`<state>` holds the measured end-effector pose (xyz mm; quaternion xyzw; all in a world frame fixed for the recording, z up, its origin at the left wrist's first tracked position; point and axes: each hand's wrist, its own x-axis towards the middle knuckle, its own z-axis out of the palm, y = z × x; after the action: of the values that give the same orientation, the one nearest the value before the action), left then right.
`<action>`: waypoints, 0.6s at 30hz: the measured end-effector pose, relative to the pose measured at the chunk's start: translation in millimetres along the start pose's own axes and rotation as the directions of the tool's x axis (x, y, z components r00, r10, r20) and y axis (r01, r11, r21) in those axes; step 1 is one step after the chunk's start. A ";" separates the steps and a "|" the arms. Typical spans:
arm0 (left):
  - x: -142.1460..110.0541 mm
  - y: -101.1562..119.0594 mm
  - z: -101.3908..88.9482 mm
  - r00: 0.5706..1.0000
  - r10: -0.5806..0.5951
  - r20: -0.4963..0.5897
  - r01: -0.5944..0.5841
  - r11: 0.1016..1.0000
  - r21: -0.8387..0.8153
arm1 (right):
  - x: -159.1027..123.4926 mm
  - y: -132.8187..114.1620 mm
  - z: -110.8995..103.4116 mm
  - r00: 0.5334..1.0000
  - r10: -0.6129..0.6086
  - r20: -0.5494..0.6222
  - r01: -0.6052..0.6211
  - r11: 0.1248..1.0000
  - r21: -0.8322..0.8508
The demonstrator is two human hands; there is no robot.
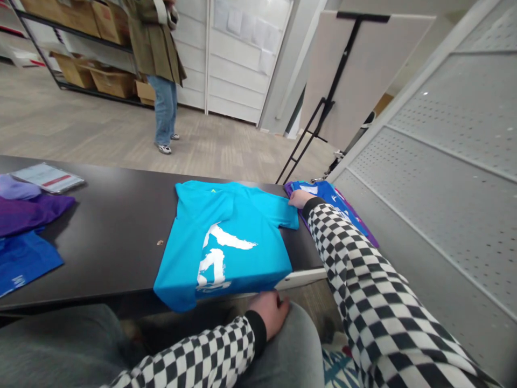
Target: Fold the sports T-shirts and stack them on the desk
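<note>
A turquoise T-shirt [226,242] with a white print lies flat on the dark table [109,258], its hem hanging slightly over the near edge. My right hand [301,198] rests at the tip of the shirt's sleeve, and the angle hides whether its fingers pinch the cloth. My left hand [270,315] sits below the table edge with loosely curled fingers, just under the hem, against my grey trouser leg. Beyond my right hand lies a blue and purple garment pile [329,202]. Both my sleeves are black-and-white check.
At the table's left lie purple and blue garments [28,215] and a plastic-wrapped packet [47,178]. A standing person [159,70] in an olive coat and jeans is beyond the table, near shelves of cardboard boxes [72,32]. A perforated grey panel [444,161] stands to the right.
</note>
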<state>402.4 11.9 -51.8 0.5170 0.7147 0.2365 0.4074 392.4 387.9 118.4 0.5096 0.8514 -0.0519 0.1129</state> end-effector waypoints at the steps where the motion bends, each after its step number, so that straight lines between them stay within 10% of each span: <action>1: 9.3 -3.1 5.2 0.998 -0.058 0.005 0.058 0.998 -0.020 | 0.0 -0.1 -3.7 1.000 0.002 -0.002 -0.002 1.000 0.014; 10: 53.0 -37.7 29.4 0.989 -0.133 0.058 0.136 0.990 -0.042 | -24.7 -20.1 -71.3 1.000 -0.031 -0.006 0.030 0.882 0.470; 18: 15.4 -44.4 13.1 0.999 0.042 -0.007 -0.042 0.999 -0.030 | -36.5 -116.1 -117.6 0.984 -0.160 -0.080 0.167 0.663 0.730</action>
<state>386.9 9.5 -97.9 0.5251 0.7013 0.2572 0.4078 290.5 325.4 238.2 0.4339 0.8018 -0.3960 -0.1097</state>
